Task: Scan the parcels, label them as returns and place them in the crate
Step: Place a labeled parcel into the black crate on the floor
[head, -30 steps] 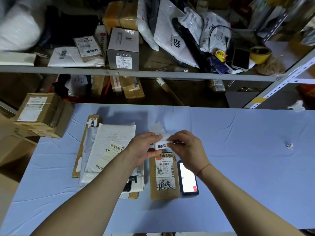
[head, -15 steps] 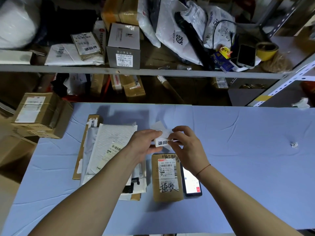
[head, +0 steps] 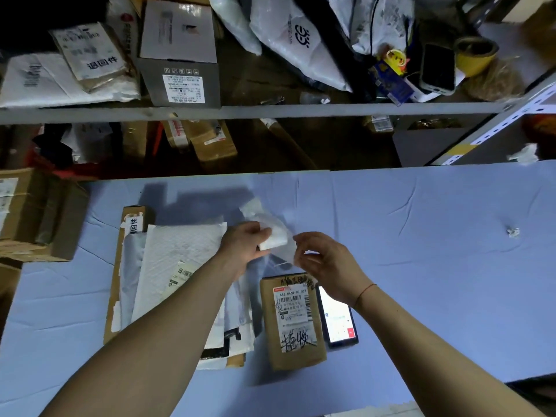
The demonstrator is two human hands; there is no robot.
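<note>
Fingers of left hand curled round a wad of white label paper, thumb on its near edge; print blurred, unreadable. Fingers of right hand bent, thumb and forefinger tips drawn together just right of the wad, over a thin translucent strip trailing from it; cannot tell whether actually pinching it. Both hands raised at frame centre, above the blue table cover.

Directly below the hands, lower centre: brown cardboard parcel lying flat, white shipping label with barcode and black handwriting face up. Touching its right edge: phone, screen lit. Left of the parcel, under the left forearm: overlapping pile of white mailers on a flat cardboard sleeve. Small paper crumb well apart at right.

Left edge: stacked cardboard boxes. Upper frame: metal shelf with grey box, plastic mailer bags, a second phone, yellow tape roll.
</note>
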